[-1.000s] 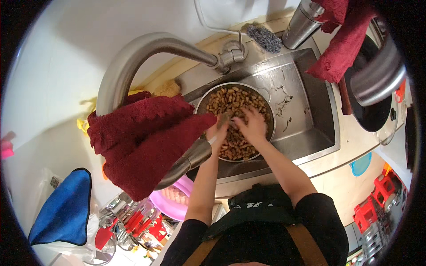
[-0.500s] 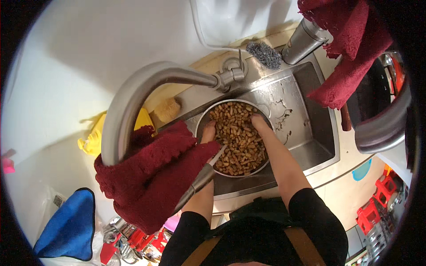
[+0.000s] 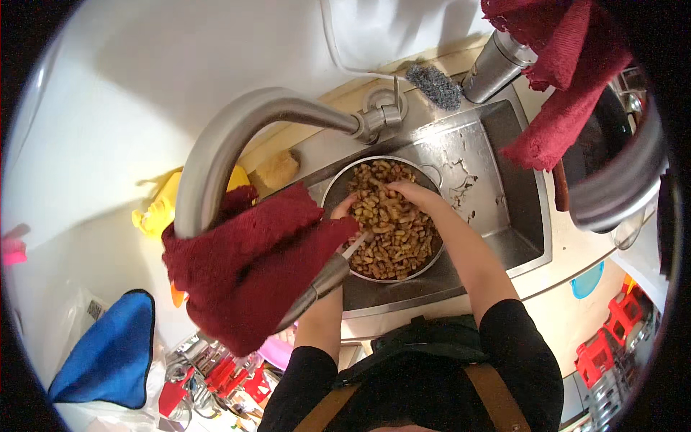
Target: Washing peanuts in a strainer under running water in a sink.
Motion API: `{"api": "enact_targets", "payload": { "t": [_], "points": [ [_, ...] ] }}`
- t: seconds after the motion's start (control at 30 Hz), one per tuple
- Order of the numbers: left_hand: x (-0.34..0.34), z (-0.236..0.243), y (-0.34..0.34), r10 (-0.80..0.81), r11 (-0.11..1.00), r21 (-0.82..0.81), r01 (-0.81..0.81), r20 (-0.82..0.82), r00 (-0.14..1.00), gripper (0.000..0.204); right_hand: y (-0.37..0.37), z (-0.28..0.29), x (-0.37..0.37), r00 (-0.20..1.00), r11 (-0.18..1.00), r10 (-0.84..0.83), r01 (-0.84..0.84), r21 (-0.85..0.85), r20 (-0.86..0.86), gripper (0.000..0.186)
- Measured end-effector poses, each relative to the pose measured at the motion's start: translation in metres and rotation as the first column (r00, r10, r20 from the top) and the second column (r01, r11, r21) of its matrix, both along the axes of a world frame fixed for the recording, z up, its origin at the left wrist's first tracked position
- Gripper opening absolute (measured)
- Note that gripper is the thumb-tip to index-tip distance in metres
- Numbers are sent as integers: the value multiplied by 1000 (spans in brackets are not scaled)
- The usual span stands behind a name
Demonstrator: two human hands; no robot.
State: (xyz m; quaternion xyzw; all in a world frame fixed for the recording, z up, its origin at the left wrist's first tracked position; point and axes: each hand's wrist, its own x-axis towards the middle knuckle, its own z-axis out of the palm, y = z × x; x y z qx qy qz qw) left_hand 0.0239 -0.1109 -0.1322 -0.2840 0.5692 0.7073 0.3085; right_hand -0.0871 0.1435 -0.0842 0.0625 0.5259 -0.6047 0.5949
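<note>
A round metal pot (image 3: 331, 189) full of unshelled peanuts (image 3: 392, 245) stands in the left part of the sink. Both hands are inside it, cupped against the peanuts from opposite sides, with a raised heap between them. My left hand (image 3: 346, 207) is at the left inner side, its fingers partly buried and its wrist hidden behind a dark red cloth. My right hand (image 3: 407, 191) reaches in from the right, fingers curved over the heap, tips among the peanuts. A curved metal faucet (image 3: 245, 126) arches close above, draped with the dark red cloth (image 3: 252, 263); its spout end covers part of the pot.
Dark wet scraps lie in the right part of the metal sink (image 3: 489, 169). Behind it are a steel-wool scrubber (image 3: 434, 86), a metal cylinder (image 3: 497, 66) and a tan sponge (image 3: 277, 170). A yellow container (image 3: 167, 203) is at left; another red cloth (image 3: 568, 93) hangs upper right.
My hands have moved closer together, the right one sliding inward to the left. The peanuts between them have been pushed up into a heap. The view has shifted slightly.
</note>
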Motion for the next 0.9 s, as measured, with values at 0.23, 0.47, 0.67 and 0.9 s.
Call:
{"api": "enact_targets", "payload": {
  "t": [0.23, 0.47, 0.67, 0.9],
  "points": [
    [-10, 123, 102, 376, 891, 272, -364, 10, 927, 41, 15, 43, 37, 840, 825, -370, 493, -276, 396, 36],
    [20, 107, 103, 720, 671, 378, -638, -127, 682, 42, -26, 44, 77, 568, 637, -613, 767, -82, 549, 39],
    [30, 101, 99, 549, 836, 188, -516, -262, 794, 33, -20, 49, 86, 637, 631, -592, 748, -208, 493, 31],
    [15, 108, 119, 676, 736, 62, -674, -54, 734, 27, -27, 61, 87, 772, 769, -635, 635, -76, 33, 32]
  ]
}}
